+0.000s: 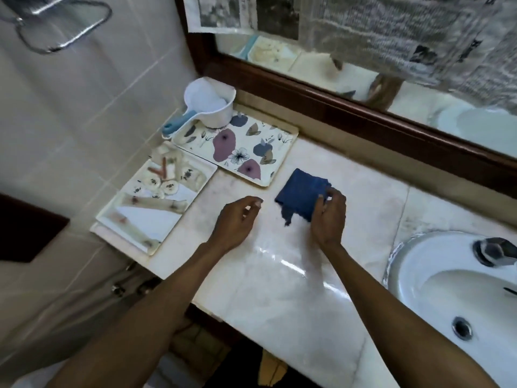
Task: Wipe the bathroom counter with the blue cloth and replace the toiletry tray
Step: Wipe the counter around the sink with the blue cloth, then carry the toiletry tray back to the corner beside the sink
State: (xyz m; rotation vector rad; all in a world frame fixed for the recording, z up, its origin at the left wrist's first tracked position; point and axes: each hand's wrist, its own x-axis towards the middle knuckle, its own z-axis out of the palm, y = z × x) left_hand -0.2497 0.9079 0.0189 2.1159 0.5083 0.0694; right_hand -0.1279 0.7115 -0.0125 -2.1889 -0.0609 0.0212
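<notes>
A folded blue cloth (300,193) lies on the pale marble counter (279,275), near its middle. My right hand (328,217) pinches the cloth's right edge with fingers and thumb. My left hand (237,219) hovers just left of the cloth, fingers loosely curled, holding nothing. A flowered tray (246,152) sits at the back left of the counter, with a white dipper (209,105) on its far corner. A second tray (151,203), printed with cream and brown shapes, lies at the counter's left edge, partly overhanging it.
A white sink (447,289) with a chrome tap (495,252) fills the right side. A wood-framed mirror (363,79) runs along the back. A tiled wall with a chrome towel ring (61,26) stands to the left.
</notes>
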